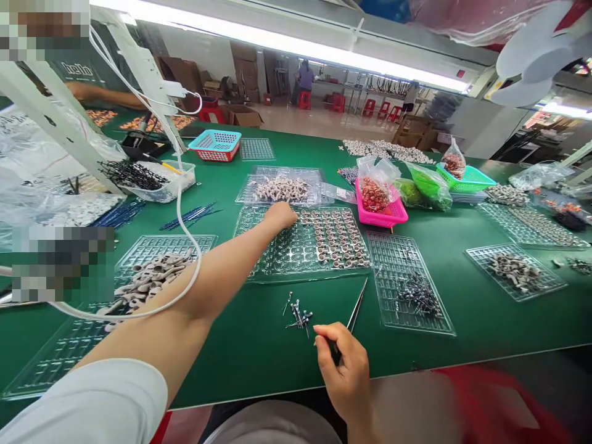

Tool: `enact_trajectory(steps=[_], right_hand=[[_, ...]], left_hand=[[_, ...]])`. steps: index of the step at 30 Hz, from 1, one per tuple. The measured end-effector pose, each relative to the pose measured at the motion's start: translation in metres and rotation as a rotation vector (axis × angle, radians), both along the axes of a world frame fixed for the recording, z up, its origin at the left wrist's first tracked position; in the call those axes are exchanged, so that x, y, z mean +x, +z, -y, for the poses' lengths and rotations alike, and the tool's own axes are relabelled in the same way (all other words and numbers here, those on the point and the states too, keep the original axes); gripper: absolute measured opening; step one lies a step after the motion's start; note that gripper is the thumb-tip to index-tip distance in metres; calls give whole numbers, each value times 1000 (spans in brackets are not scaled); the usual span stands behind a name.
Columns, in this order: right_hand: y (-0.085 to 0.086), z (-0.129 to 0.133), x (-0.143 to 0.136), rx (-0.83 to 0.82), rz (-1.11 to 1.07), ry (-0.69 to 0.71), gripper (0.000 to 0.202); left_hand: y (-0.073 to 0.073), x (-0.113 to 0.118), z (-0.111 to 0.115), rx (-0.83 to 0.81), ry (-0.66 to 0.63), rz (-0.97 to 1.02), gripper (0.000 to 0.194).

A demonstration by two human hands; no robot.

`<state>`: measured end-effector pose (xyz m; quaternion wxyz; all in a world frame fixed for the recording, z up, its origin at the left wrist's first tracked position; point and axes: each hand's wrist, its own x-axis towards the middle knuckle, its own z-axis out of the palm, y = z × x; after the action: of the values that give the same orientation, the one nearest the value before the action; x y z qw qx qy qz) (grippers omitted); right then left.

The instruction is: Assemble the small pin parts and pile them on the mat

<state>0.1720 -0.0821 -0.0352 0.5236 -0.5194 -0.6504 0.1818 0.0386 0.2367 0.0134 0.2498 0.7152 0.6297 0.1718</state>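
Note:
My left hand (280,216) reaches across to the far edge of a clear plastic tray (277,253). Its fingers are bent closed, and whatever they pinch is hidden. The right side of this tray holds rows of small grey-beige parts (340,237) in its pockets. Just behind the hand, a heap of loose grey-beige parts (282,188) lies on another clear tray. Close to the table's front edge, my right hand (345,367) has metal tweezers (357,305) held in its curled fingers, tips pointing away. Small wire-legged components (300,316) lie beside its fingertips.
A pink basket (382,216) with bagged reddish parts stands beyond the tray. To the right, a clear tray (386,308) carries wire-legged components. A white cable (180,209) hangs in front at left. Another person's arm (111,95) shows at the far left.

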Motion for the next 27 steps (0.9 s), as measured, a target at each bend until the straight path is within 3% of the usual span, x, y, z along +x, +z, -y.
enact_trajectory(steps=[5, 8, 11, 15, 17, 20, 24, 27], right_hand=[[2, 1, 0, 5, 5, -82, 16], [5, -1, 4, -5, 81, -109, 16], [8, -10, 7, -49, 233, -77, 19], [8, -28, 6, -119, 486, -20, 21], [6, -35, 4, -154, 579, 4, 19], [6, -40, 3, -210, 638, 47, 15], [11, -37, 6, -228, 629, 86, 14], [14, -28, 9, -209, 555, 76, 14]], left_hand=[[15, 4, 17, 31, 50, 43, 29], [28, 1, 39, 95, 17, 124, 20], [38, -10, 82, 110, -52, 226, 14], [41, -35, 160, 17, -157, 399, 18], [36, -47, 194, -139, -199, 702, 24], [24, -60, 221, -373, -185, 950, 29], [8, -62, 225, -723, -69, 1157, 11], [2, -60, 222, -860, -20, 1244, 7]])
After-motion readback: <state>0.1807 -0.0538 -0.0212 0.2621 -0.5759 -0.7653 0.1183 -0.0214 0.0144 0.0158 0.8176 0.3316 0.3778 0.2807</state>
